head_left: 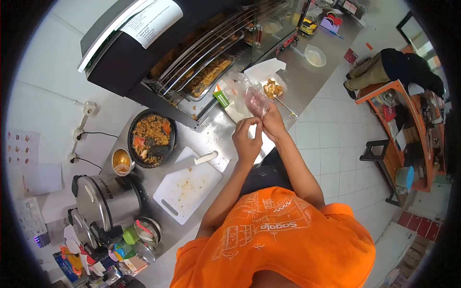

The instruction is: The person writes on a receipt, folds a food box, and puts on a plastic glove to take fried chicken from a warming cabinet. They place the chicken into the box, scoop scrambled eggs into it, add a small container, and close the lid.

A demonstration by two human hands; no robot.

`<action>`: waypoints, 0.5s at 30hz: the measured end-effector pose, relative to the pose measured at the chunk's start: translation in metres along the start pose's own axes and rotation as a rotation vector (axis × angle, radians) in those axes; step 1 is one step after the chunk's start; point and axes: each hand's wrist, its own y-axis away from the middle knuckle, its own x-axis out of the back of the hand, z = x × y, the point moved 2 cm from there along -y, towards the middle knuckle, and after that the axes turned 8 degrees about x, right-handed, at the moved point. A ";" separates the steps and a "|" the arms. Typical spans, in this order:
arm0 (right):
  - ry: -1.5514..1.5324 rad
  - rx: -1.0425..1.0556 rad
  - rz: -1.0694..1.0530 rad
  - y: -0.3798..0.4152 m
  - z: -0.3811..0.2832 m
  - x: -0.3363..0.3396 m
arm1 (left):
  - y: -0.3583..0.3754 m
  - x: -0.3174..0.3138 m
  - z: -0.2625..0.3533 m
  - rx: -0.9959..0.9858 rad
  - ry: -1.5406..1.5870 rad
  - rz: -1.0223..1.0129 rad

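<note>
A small clear plastic bag (257, 102) with something reddish inside is held up over the steel counter. My left hand (248, 139) pinches at the bag's gathered end, its fingertips pressed together. My right hand (272, 124) grips the same end just beside it, fingers closed. Right behind the bag stands an open white takeaway box (263, 70) with browned food (272, 89) in it. To the left of the bag lies a green, white and orange packet (222, 99), partly covered by clear plastic. What exactly fills the bag cannot be made out.
A white cutting board (185, 194) with a white-handled knife (206, 157) lies left. Near it are a black mortar of crumbly food (152, 132), a metal cup (122, 161) and a large pot (108, 201). A display case (192, 57) rises behind. Another person (389, 67) bends at the far right.
</note>
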 end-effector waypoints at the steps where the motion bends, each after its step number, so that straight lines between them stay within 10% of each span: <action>1: 0.003 0.005 -0.001 -0.005 0.000 -0.002 | 0.000 -0.003 -0.003 0.033 0.002 -0.012; 12: -0.528 0.127 -0.349 -0.043 0.009 -0.007 | -0.011 0.007 0.000 -0.104 0.042 -0.243; 15: -0.597 -0.109 -0.086 -0.033 0.013 0.005 | -0.015 0.007 -0.003 -0.117 -0.001 -0.300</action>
